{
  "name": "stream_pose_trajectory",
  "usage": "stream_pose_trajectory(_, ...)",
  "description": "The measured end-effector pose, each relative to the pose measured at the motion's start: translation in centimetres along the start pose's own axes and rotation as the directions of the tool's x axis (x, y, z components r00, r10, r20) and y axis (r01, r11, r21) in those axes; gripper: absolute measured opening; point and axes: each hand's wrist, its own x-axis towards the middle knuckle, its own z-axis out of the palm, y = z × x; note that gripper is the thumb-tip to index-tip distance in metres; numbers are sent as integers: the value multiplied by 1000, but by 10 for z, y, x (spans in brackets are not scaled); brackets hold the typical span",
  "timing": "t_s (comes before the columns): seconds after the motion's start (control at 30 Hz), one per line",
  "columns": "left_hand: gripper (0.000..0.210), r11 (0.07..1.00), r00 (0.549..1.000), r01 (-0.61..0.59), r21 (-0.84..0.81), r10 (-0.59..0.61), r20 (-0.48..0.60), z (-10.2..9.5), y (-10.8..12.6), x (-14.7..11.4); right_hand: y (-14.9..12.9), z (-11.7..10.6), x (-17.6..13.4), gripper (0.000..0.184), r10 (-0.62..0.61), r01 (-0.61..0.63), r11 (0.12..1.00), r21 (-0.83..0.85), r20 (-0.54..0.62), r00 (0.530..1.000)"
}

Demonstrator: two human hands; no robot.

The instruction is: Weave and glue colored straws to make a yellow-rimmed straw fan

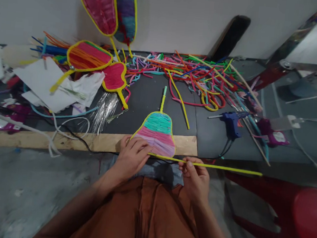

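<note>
A small hand fan [159, 126] made of pipe cleaners, banded teal, pink and lilac with a yellow rim, lies at the table's front edge, its handle pointing away from me. My left hand [133, 154] is closed over the fan's near left corner, its fingertips on the lilac band. A long yellow pipe cleaner [226, 168] runs along the fan's near edge from my left fingers out to the right. Just right of the fan, my right hand [196, 177] pinches that pipe cleaner between thumb and fingers. Its free end sticks out past the hand.
Loose pipe cleaners [180, 70] are heaped at the back. A blue glue gun [231, 124] lies to the right, beyond it a red can [273, 74]. Other fans [88, 56], papers [48, 86] and silver tinsel [103, 111] lie left. A red chair [306, 219] stands at lower right.
</note>
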Motion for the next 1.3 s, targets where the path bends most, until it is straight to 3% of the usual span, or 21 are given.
stream_pose_trajectory(0.17, 20, 1000, 1000, -9, 3, 9, -13, -2, 5, -2, 8, -4, -7, 20, -33, 32, 996, -83, -12, 999)
stream_pose_trajectory(0.33, 6, 1000, 981, 22, -12, -24, -190, 6, 13, -8, 14, -6, -14, 18, -80, 74, 988, -134, -35, 996)
stream_pose_trajectory(0.47, 14, 1000, 968, -8, -25, 1, -251, 17, 17, -14, 23, -10, -19, 16, -79, 73, 989, -132, -47, 996)
stream_pose_trajectory(0.9, 16, 1000, 987, -9, 8, 11, -161, 14, 17, -7, 30, -9, -18, 22, 19, -25, 996, -89, -68, 997)
stream_pose_trajectory(1.3, 11, 1000, 976, -23, -7, 21, -215, 15, 15, -2, 31, -11, -21, 21, 31, -40, 992, -118, -74, 997)
